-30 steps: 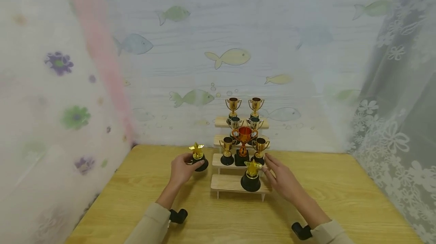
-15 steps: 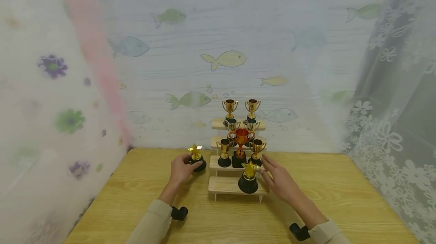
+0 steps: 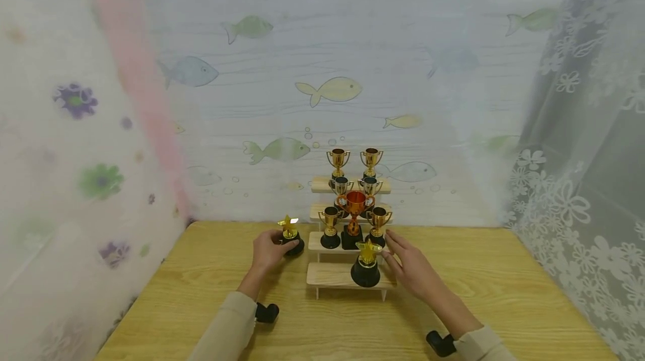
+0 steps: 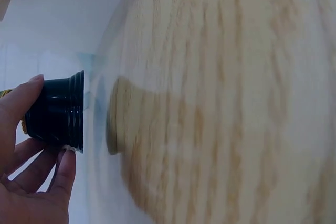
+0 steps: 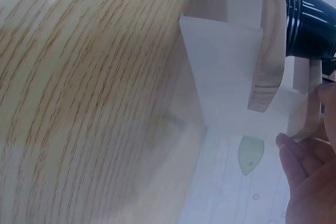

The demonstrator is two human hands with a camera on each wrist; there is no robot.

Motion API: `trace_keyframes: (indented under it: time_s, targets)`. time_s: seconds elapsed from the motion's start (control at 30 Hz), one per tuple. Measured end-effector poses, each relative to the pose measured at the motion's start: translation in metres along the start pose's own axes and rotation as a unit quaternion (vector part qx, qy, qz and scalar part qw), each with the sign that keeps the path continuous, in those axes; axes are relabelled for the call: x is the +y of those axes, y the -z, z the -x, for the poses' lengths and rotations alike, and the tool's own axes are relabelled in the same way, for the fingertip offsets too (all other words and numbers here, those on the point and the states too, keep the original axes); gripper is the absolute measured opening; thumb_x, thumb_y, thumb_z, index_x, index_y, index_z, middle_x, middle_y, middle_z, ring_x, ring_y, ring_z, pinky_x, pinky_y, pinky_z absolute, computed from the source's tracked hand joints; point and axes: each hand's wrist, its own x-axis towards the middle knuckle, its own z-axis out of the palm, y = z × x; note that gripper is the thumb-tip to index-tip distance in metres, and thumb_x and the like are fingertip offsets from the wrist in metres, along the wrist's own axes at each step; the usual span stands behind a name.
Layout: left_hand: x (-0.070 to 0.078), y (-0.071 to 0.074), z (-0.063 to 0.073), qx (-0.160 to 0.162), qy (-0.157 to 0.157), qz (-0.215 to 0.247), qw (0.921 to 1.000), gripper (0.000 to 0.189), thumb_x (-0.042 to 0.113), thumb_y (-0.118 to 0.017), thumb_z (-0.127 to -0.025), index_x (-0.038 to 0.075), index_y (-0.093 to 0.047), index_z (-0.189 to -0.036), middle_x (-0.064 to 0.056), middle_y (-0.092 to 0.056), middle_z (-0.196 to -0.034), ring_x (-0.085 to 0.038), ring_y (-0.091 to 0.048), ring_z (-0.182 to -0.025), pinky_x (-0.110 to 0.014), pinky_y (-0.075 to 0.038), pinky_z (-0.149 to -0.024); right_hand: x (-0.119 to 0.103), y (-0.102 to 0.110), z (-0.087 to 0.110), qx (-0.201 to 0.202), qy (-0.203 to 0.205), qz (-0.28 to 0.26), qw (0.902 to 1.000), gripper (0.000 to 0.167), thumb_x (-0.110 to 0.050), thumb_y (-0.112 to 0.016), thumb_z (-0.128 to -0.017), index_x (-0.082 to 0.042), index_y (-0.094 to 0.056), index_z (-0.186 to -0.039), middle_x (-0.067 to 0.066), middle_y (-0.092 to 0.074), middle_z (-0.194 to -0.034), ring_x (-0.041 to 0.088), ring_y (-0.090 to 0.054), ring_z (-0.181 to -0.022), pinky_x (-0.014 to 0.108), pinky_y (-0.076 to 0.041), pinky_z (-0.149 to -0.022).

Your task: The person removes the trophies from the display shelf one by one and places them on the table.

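My left hand [image 3: 269, 250] grips a star trophy [image 3: 290, 238] by its black base, left of the wooden step stand [image 3: 327, 275]. In the left wrist view, thumb and fingers lie round that black base [image 4: 60, 111]; I cannot tell whether it touches the table. Another star trophy [image 3: 366, 268] stands upright on the lowest step, toward its right end. Beside the stand's right side is my right hand [image 3: 415, 271], its fingers extended. The right wrist view has its fingertips [image 5: 287, 148] at the end of a step, near the trophy's black base [image 5: 311, 22].
On the third-highest step an orange-red cup trophy [image 3: 355, 204] stands between gold cups [image 3: 330, 218]. Silver cups [image 3: 370, 184] and more gold cups [image 3: 338, 158] fill the steps behind. A fish-patterned curtain [image 3: 272, 98] hangs behind the wooden table [image 3: 468, 271].
The whole scene has shifted slightly left and down in the head view. Both hands keep their places relative to the stand, the left one still holding its star trophy.
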Motion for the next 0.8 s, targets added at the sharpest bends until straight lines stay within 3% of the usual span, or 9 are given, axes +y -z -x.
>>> trace_keyframes:
  time_s: [0.8]
  targets:
    - [-0.005,-0.0051,-0.0019,-0.016,0.002,0.008,0.9998,0.041,0.017,-0.085,-0.085,-0.006,-0.071,-0.117,-0.022,-0.072,-0.111,-0.039,-0.068,-0.106,-0.052,-0.055,-0.091,-0.0031,0.0016,0.0003,0.0,0.003,0.001,1.0,0.051,-0.021,-0.055,-0.108,0.011,-0.047,-0.147,0.026,-0.044,-0.154,0.045,-0.05,-0.135,0.057,-0.044,-0.106]
